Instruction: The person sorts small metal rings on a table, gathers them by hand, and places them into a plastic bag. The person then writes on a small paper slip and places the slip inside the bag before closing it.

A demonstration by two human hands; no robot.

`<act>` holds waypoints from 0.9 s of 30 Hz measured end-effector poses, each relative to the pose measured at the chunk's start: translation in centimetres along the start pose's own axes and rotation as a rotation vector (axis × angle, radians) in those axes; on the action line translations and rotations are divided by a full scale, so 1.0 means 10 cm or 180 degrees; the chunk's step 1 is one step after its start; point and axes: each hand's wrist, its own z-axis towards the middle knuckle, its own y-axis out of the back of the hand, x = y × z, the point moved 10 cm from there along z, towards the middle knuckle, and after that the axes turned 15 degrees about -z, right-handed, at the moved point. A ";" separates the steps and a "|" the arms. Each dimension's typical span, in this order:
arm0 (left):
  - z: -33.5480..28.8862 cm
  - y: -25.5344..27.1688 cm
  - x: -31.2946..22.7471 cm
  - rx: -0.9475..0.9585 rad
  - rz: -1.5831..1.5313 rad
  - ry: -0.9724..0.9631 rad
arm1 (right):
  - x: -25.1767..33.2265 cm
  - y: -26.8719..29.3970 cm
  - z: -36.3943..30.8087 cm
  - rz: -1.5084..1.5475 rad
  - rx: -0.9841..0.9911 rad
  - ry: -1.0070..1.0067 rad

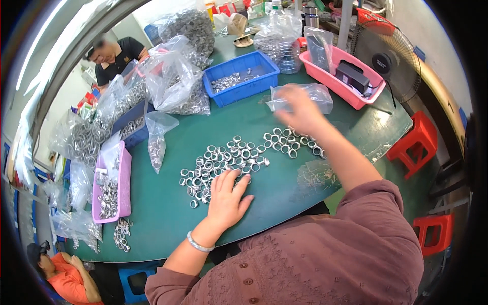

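Note:
My left hand (227,199) lies palm down with spread fingers on the near edge of a pile of silver metal rings (218,161) on the green table. A smaller cluster of rings (280,140) lies to the right, below my right hand (301,111). That hand is raised and its fingers are smeared by motion, so their grip does not show. Behind and partly under it is a clear plastic bag (321,96); I cannot tell whether the fingers touch it.
A blue tray (218,99) of small metal parts and a pink basin (363,100) stand at the back. At left are a lilac basket (125,178), a small filled bag (156,142) and bulging plastic bags (178,86). A fan (384,61) stands right; two people sit leftward.

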 end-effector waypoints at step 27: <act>0.24 1.86 -0.53 0.0091 0.0750 0.0103 | 2.44 0.75 -0.11 0.1773 -0.1440 0.2943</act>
